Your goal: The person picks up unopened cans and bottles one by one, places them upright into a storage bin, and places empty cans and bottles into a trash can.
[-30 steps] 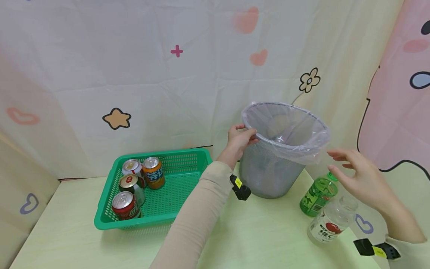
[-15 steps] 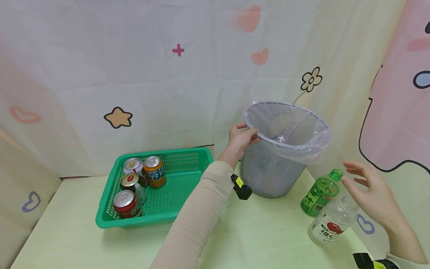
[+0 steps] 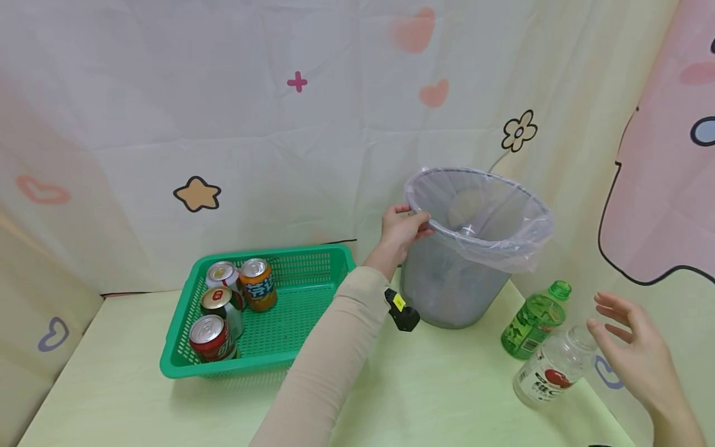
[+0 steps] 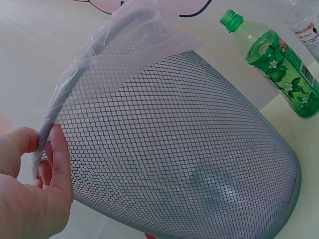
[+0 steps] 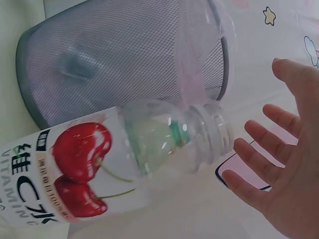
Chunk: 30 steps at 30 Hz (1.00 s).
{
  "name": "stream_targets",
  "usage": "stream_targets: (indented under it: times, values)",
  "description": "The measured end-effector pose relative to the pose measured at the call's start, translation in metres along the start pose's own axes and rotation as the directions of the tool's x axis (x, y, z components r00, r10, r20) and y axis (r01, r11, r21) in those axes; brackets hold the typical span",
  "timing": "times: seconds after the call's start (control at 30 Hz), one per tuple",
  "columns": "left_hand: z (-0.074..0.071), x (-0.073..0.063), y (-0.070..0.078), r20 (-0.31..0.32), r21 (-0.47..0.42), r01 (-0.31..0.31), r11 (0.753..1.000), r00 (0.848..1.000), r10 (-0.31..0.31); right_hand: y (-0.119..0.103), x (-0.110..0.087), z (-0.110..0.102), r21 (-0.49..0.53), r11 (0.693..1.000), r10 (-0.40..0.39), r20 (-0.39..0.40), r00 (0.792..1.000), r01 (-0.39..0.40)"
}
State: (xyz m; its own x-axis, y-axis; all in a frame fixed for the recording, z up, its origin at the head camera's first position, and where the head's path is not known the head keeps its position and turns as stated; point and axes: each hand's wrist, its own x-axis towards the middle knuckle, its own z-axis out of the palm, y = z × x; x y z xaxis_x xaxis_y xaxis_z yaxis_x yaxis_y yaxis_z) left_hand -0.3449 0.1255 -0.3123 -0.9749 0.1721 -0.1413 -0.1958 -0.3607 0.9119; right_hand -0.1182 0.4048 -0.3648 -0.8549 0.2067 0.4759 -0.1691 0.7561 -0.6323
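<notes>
My left hand [image 3: 401, 233] pinches the near-left rim of a grey mesh wastebasket [image 3: 452, 285], thumb on one side and fingers on the other. A thin plastic liner [image 4: 107, 59] is folded over that rim. Through the mesh, a blurry clear bottle [image 4: 217, 184] shows at the bottom. Beside the mouth of a clear, capless plastic bottle [image 5: 94, 169] with a cherry label, my right hand [image 3: 637, 347] is spread with nothing in it. Just behind that bottle stands a green-labelled drink bottle [image 3: 535, 323], also upright and uncapped.
To the left is a green plastic basket [image 3: 290, 358] with several drink cans, among them an orange can [image 3: 258, 285] and a red can [image 3: 212, 339]. A patterned curtain [image 3: 313, 149] hangs behind the pale table [image 3: 436, 391]. The table's right edge runs close to the cherry-label bottle.
My right hand has moved right and down, from beside the wastebasket and above the green-labelled bottle to beside the cherry-label bottle's mouth. The left hand has kept its grip on the rim.
</notes>
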Motion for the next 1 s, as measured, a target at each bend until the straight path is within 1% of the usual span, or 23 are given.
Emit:
stream_targets:
  times: [0.23, 0.4, 0.67, 0.83, 1.0]
  values:
    - [0.000, 0.000, 0.001, -0.004, -0.004, 0.001, 1.000, 1.000, -0.001, 0.014, -0.009, 0.005, 0.041, 0.999, 0.005, -0.015, 1.000, -0.004]
    - [-0.001, 0.000, 0.001, -0.003, -0.005, -0.001, 1.000, 1.000, 0.001, 0.023, -0.016, 0.014, 0.072, 0.997, 0.023, -0.018, 1.000, -0.022]
    - [-0.001, 0.000, 0.000, -0.005, -0.009, -0.003, 1.000, 1.000, 0.003, 0.033, -0.025, 0.030, 0.113, 0.991, 0.072, -0.035, 0.997, -0.068]
    - [0.000, 0.001, 0.000, -0.005, -0.009, -0.006, 1.000, 1.000, 0.006, 0.040, -0.030, 0.041, 0.138, 0.984, 0.119, -0.047, 0.992, -0.112]
    - [0.000, 0.001, -0.001, -0.010, -0.001, -0.003, 1.000, 1.000, 0.003, 0.042, -0.037, 0.049, 0.162, 0.971, 0.180, -0.023, 0.983, -0.174]
